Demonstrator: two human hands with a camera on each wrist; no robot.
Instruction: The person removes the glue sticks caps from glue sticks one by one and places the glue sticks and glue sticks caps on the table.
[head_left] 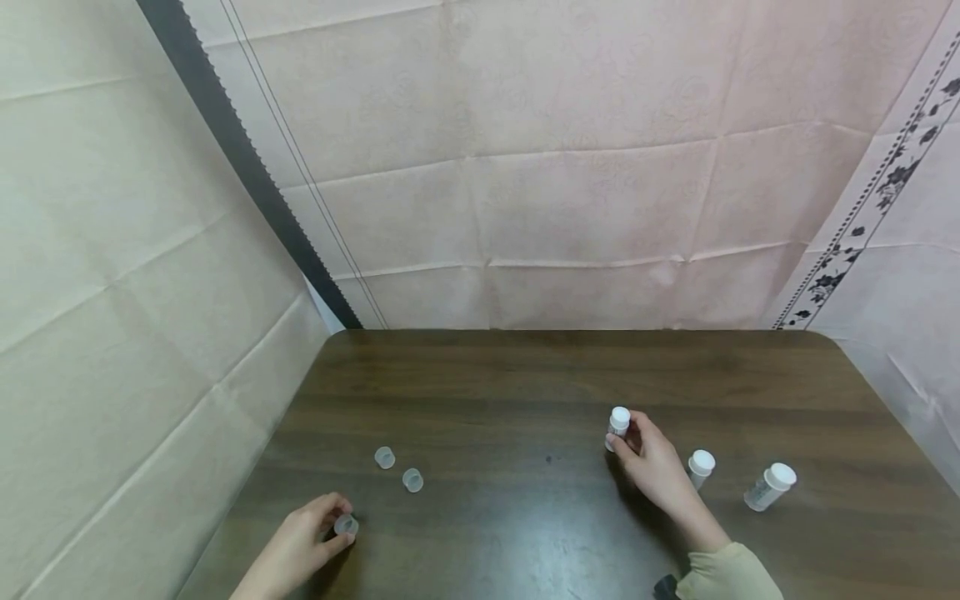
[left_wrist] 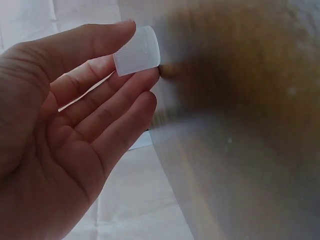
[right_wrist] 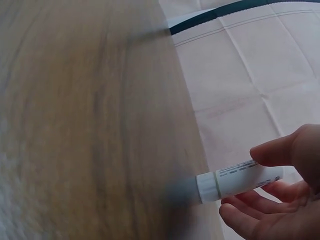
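Observation:
Near the front left of the table, my left hand (head_left: pixel 303 537) pinches a small translucent plastic cup (head_left: pixel 347 524) between thumb and fingers. In the left wrist view the cup (left_wrist: pixel 140 51) shows fine ridges on its side. Two similar cups, a farther cup (head_left: pixel 385 457) and a nearer cup (head_left: pixel 412 480), stand beyond that hand. Right of the middle, my right hand (head_left: pixel 651 458) grips a small white pill bottle (head_left: pixel 618 421) with its white cap up. Dark print shows on the bottle (right_wrist: pixel 245 179) in the right wrist view.
Two more white-capped bottles stand to the right, one bottle (head_left: pixel 701 467) partly behind the right forearm and another bottle (head_left: pixel 770 487) farther right. The brown wooden table (head_left: pixel 487 400) meets a pale hanging cloth (head_left: pixel 577 208) at its back edge.

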